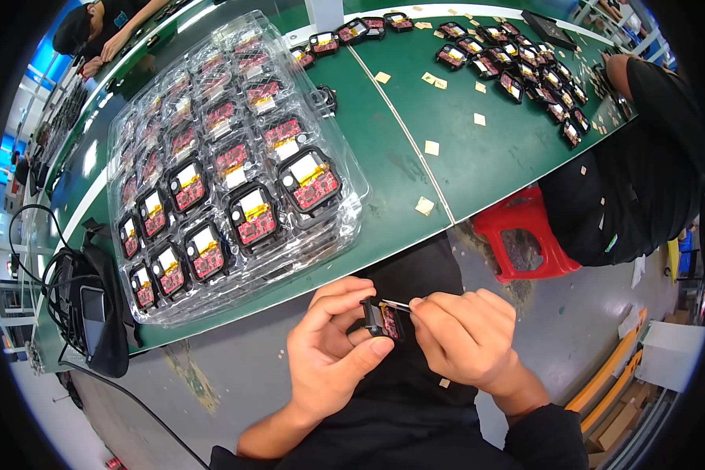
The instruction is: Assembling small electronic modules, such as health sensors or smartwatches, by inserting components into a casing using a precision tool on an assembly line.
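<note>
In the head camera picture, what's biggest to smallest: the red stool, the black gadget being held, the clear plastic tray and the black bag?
1. Clear plastic tray
2. Black bag
3. Red stool, partly hidden
4. Black gadget

That's only how big they look here.

No words or numbers can be read. Any print on the black-framed device at the near side, or on the red circuit boards at left, is too small; the green mark on the dark clothing at right is illegible.
</note>
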`<state>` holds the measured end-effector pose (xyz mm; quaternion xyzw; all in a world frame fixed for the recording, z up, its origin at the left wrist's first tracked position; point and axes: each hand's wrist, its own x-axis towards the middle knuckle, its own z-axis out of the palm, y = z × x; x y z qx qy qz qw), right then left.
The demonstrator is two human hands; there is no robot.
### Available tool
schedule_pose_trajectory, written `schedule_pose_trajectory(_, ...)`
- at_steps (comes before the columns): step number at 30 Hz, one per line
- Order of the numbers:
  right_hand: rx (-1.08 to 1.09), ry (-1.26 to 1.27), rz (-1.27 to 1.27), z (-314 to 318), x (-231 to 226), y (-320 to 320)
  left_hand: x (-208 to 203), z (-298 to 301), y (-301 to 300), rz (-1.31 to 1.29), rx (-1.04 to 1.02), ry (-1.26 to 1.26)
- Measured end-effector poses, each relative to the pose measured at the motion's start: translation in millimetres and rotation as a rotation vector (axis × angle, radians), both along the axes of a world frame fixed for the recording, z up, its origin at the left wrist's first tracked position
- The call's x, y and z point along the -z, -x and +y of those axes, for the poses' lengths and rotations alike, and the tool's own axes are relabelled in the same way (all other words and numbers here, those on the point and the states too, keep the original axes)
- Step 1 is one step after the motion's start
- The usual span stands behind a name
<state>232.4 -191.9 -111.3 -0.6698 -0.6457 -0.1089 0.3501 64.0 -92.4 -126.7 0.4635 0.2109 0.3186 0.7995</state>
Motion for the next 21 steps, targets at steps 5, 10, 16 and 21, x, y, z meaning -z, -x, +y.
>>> schedule_pose_trajectory(5,-0.032,0.019,-0.016,0.2,1.1,-3.4,0.5,4.4,2.5,0.011,0.035,0.014)
schedule_pose_trajectory(10,-0.038,0.030,-0.010,-1.4,0.6,-4.3,-10.6,2.0,-0.3,0.144,-0.018,0.097)
schedule_pose_trajectory(16,-0.082,0.056,-0.023,-0.3,-5.9,-3.9,-5.4,5.6,8.1,0.059,0.062,0.006)
schedule_pose_trajectory(21,-0.064,0.025,0.194,-0.9,2.0,1.2,-0.5,7.7,8.1,0.040,0.087,0.039)
